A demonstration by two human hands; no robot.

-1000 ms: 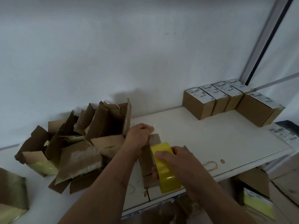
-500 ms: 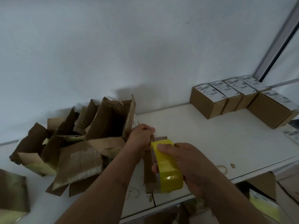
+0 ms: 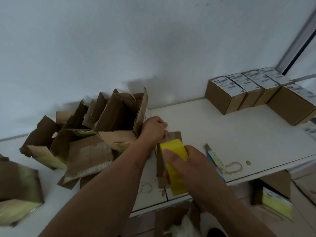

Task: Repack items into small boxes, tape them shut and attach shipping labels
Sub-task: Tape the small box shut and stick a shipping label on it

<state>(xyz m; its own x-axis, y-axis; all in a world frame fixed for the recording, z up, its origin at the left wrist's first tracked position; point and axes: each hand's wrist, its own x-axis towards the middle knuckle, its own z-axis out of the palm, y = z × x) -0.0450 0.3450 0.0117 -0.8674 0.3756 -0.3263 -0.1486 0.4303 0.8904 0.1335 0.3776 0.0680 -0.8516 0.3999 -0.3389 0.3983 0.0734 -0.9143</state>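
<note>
- Reading the white shipping labels (image 3: 229, 87) on the row of closed small boxes (image 3: 222, 98) at the far right of the tabletop (image 3: 222, 134), I make out barcodes and dark lines, but the print is too blurred to read.
- The torn, opened cartons (image 3: 106, 134) heaped on the left carry pale lettering on one flattened flap, also unreadable.
- The small box (image 3: 161, 161) I am working on lies near the front edge of the tabletop, its long axis running away from me toward the wall, brown and narrow.
- My right hand (image 3: 191, 166) grips the yellow tape roll (image 3: 176, 166), thumb across the roll's face and fingers curled round it, the roll set edge-on along the box.
- My left hand (image 3: 153, 129) reaches forward with the forearm straight, fingers curled into a fist at the box's far end; what they pinch I cannot tell.
- A utility knife (image 3: 214, 158) lies just right of my right hand, blade end pointing away from me.
</note>
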